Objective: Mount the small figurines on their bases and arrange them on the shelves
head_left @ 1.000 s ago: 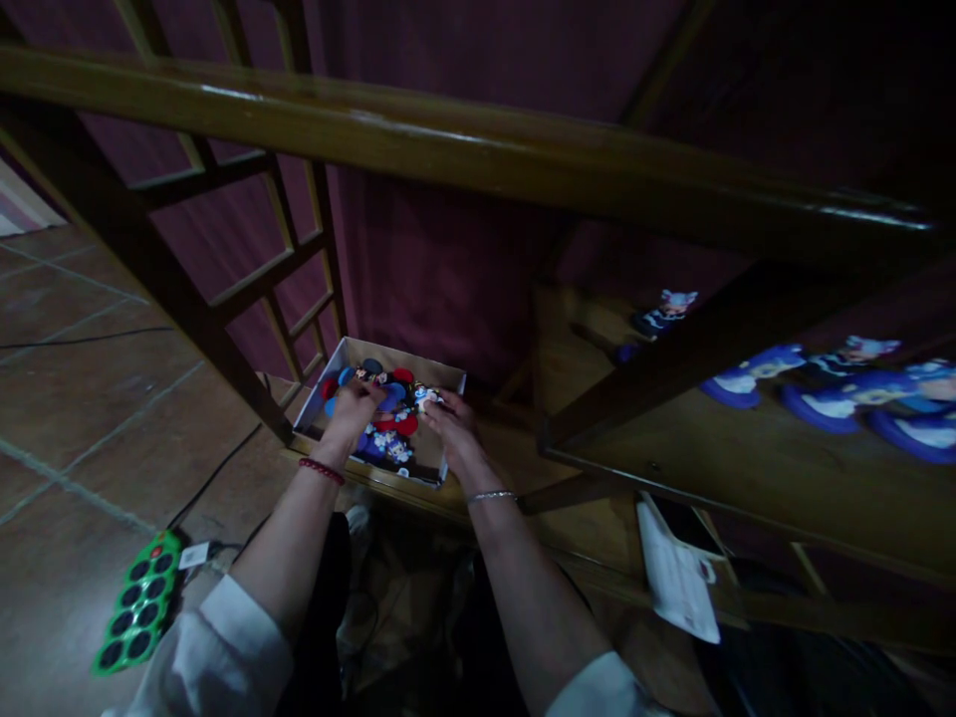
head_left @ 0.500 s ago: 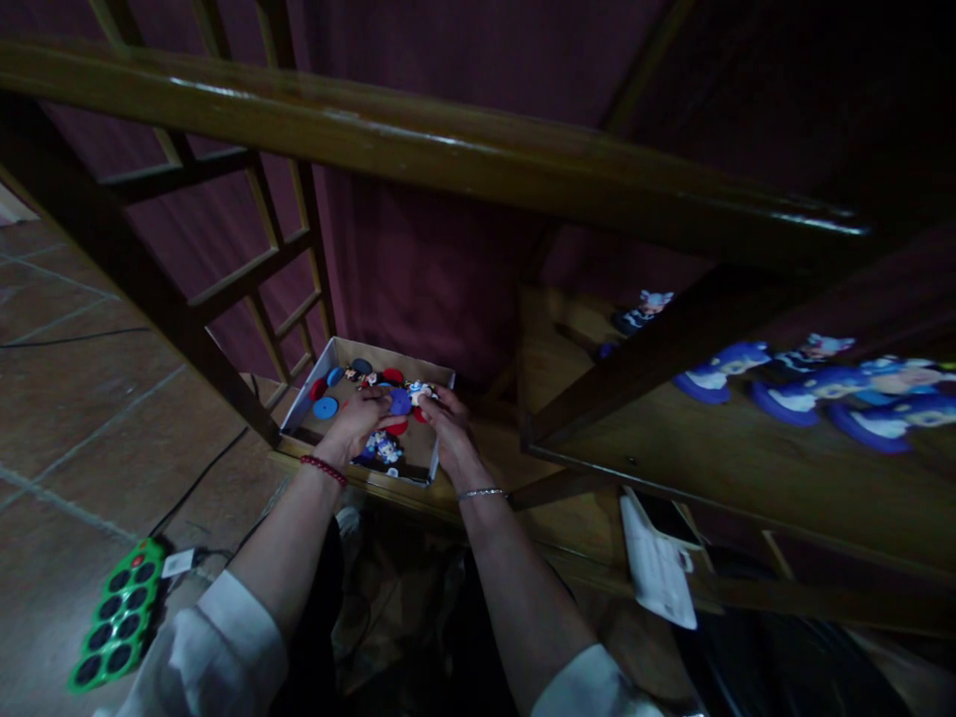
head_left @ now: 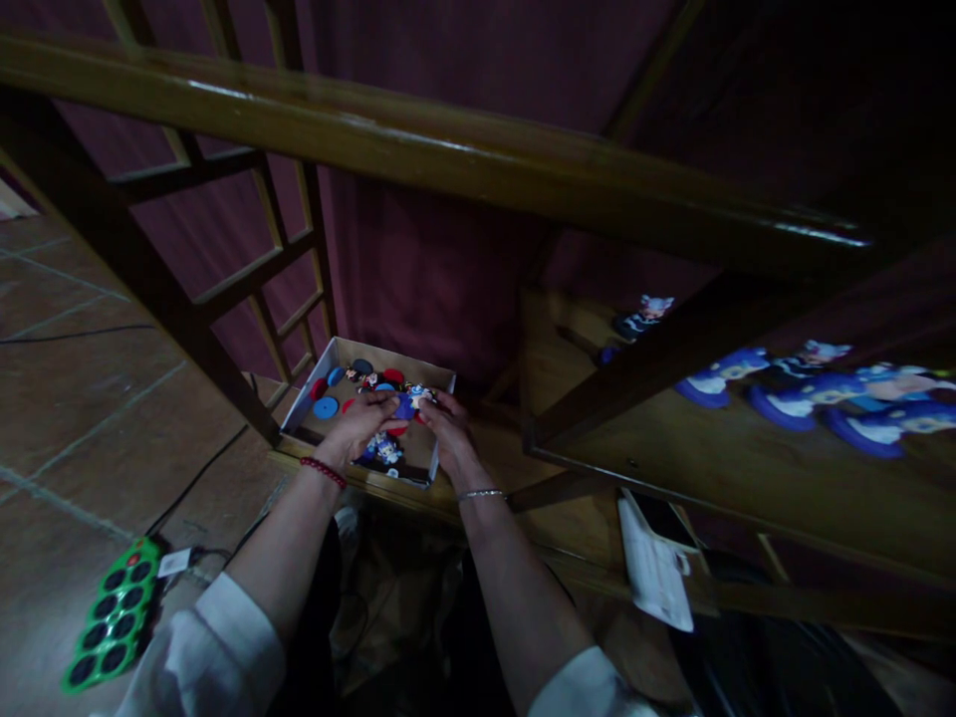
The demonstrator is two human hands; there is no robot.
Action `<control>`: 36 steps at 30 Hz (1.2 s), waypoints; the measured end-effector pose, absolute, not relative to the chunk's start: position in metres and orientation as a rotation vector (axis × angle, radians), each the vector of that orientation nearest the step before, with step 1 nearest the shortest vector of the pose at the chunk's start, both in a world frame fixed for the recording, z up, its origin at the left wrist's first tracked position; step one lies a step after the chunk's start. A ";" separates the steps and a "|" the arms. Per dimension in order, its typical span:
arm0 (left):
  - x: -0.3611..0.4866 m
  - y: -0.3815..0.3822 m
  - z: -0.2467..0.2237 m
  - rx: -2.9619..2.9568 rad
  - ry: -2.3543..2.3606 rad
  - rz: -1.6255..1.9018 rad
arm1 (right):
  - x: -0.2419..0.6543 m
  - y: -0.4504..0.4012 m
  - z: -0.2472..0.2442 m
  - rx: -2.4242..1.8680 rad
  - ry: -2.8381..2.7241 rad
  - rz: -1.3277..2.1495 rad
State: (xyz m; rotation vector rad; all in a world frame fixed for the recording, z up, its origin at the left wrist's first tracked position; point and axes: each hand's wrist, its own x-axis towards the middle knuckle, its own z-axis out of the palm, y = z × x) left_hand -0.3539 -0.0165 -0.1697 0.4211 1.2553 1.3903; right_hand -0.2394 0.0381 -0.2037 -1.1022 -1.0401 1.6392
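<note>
1. A small blue-and-white cartoon figure [head_left: 412, 400] lies at the grip, between the 2 hands and just inside a cardboard box [head_left: 380, 357].
2. The left hand [head_left: 358, 423] is palm down and the right hand [head_left: 449, 428] curves in from the other side. Both are partly closed, fingertips almost meeting around the figure; whether either has firm hold of it is hidden.
3. Directly below the grip, a second cartoon figure [head_left: 382, 450] lies in the box, beside the left hand.
4. Beyond the left hand, a blue disc [head_left: 326, 406] and a red disc [head_left: 319, 388] lie loose in the box.
5. Behind the grip, the box sits on a wooden ledge [head_left: 395, 496].
6. Far right of the grip, more blue-and-white figures [head_left: 888, 423] lie on a wooden shelf [head_left: 747, 478].
7. Below and left of the grip, a green pad with black circles [head_left: 116, 614] rests on the tile floor [head_left: 97, 438].
</note>
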 end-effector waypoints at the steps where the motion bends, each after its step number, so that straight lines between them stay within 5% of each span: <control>1: -0.354 -0.016 -0.170 0.424 1.251 1.391 | -0.239 0.038 -0.204 -1.101 -1.037 1.641; 36: -0.353 -0.013 -0.170 0.328 1.138 1.354 | -0.237 0.038 -0.192 -1.045 -1.111 1.601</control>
